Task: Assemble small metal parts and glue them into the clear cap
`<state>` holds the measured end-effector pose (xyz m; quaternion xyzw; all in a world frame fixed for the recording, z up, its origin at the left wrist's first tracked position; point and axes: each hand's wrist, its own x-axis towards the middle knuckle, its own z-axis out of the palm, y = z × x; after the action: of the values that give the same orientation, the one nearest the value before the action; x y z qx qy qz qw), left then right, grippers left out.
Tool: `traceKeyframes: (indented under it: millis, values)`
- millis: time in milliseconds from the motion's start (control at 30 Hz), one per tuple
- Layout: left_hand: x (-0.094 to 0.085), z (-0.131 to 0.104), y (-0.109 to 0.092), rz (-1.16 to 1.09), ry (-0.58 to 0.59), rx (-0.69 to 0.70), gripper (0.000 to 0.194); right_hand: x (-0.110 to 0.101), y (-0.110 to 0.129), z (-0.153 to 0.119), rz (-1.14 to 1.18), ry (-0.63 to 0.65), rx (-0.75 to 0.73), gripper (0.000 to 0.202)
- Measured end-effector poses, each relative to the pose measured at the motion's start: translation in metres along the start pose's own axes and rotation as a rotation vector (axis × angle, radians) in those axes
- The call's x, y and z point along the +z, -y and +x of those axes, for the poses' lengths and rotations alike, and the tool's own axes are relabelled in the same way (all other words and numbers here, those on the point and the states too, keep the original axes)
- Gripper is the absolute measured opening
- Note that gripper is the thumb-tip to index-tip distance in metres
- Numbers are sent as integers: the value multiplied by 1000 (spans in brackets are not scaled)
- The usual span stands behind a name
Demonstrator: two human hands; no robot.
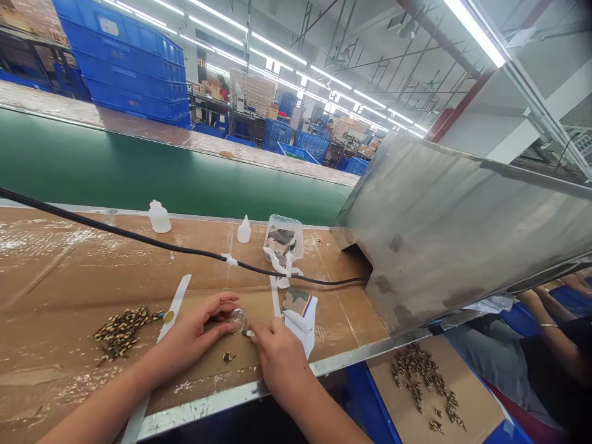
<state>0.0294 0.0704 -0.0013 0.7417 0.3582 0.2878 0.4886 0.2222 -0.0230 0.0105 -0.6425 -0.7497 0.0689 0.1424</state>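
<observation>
My left hand (210, 327) is closed round a small clear round container (238, 319), thumb and fingers at its sides. Close against it on the right, my right hand (283, 361) is pinched; a small whitish bit shows at its fingertips, too small to name. A single small dark-and-yellow piece (228, 357) lies on the cardboard between my hands. Left of my left hand is a pile of similar small pieces (123, 330), with a small yellow round object (168, 316) at its edge. Beyond my right hand, a camouflage patch (296, 301) lies on white paper (303, 330).
Two white squeeze bottles (160, 218) and a clear plastic box (298, 237) holding camouflage pieces stand toward the green conveyor belt (152, 169). A black cable (171, 243) crosses the bench. A metal housing (444, 240) rises at right; beyond are more pieces (425, 373) and another person's arm (552, 330).
</observation>
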Motion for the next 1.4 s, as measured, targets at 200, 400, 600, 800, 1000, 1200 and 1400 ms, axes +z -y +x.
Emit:
traceKeyframes:
  millis: [200, 400, 600, 800, 1000, 1200, 1400]
  values:
    - [-1, -1, -1, 2, 11, -18, 40, -10, -1, 10, -53, 54, -21, 21]
    - [-1, -1, 2, -2, 13, -7, 41, -18, -2, 21, -64, 83, -39, 19]
    - [0, 0, -1, -4, -10, -4, 40, -17, -4, 17, -5, 55, -30, 17]
    - [-1, -1, -9, -9, 8, -12, 37, -13, -7, 0, 92, 33, -31, 29]
    - [1, -1, -3, -19, 0, -1, 36, -6, -12, -6, 197, -12, -17, 33]
    - [1, -1, -2, -15, -11, -3, 37, -6, -11, -4, 209, -3, -16, 33]
    - [1, 0, -6, -8, -32, 9, 36, -7, -12, -5, 197, 9, -19, 33]
